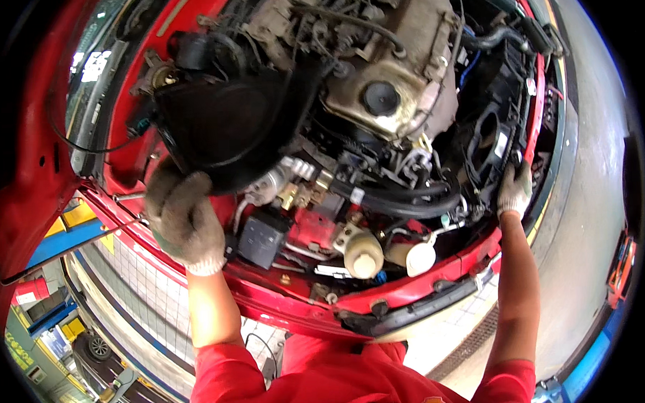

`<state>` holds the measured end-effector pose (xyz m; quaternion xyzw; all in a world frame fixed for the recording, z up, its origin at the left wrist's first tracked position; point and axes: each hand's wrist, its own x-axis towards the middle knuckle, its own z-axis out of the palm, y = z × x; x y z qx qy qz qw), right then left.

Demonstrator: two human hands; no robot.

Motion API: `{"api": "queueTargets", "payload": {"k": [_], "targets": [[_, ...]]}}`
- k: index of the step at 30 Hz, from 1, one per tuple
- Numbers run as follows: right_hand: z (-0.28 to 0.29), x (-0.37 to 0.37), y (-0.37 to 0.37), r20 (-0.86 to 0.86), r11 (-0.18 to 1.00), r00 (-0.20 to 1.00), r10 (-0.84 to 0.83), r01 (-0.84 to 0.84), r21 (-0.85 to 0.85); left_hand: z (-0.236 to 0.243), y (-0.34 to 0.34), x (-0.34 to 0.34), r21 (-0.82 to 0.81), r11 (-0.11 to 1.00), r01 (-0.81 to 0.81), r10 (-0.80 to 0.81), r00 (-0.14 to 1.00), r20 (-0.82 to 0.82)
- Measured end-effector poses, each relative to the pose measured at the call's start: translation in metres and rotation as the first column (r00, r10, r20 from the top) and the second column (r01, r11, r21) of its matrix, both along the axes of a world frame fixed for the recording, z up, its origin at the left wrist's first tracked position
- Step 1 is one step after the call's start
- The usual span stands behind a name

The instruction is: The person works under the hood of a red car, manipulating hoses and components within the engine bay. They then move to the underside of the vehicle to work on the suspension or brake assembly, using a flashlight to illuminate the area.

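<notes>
My left hand [184,217], in a dirty knitted glove, is closed on the lower edge of a large black plastic air filter housing cover [220,127]. The cover is tilted over the left side of the engine bay, its wide duct reaching toward the engine. My right hand [515,188], gloved too, is at the red front panel [538,116] beside the radiator fan shroud [487,142]. Its fingers are curled around a small dark part that I cannot make out. The metal engine cover with its black oil filler cap [381,98] lies between my hands.
Nearest me stand a black box [263,239] and two pale fluid reservoirs [363,255] along the red fender. Black hoses [415,209] cross behind them. The raised red hood [31,190] is at the left, a thin rod beside it. Another car [97,355] stands at lower left.
</notes>
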<state>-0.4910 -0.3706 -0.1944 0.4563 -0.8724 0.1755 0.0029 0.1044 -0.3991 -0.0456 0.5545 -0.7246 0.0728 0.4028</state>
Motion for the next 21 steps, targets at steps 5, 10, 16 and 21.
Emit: {"api": "queueTargets", "payload": {"k": [5,10,16,21], "targets": [[-0.007,-0.008,0.002,-0.026,1.0,1.0,0.014,-0.015,-0.019,-0.013,-0.007,-0.006,-0.041,0.995,-0.096,0.091,0.991,-0.102],[-0.011,-0.011,0.002,-0.034,1.0,0.999,0.009,-0.009,-0.011,-0.014,0.005,-0.005,0.005,0.998,-0.056,0.056,0.958,-0.281],[-0.025,-0.046,0.0,-0.014,0.993,0.998,0.057,-0.055,0.105,-0.012,0.009,-0.016,0.109,0.981,-0.158,0.189,0.894,-0.406],[-0.024,-0.051,0.001,-0.016,0.996,0.997,0.08,-0.08,0.029,-0.009,0.01,-0.007,0.072,0.962,-0.263,0.266,0.964,-0.026]]}}
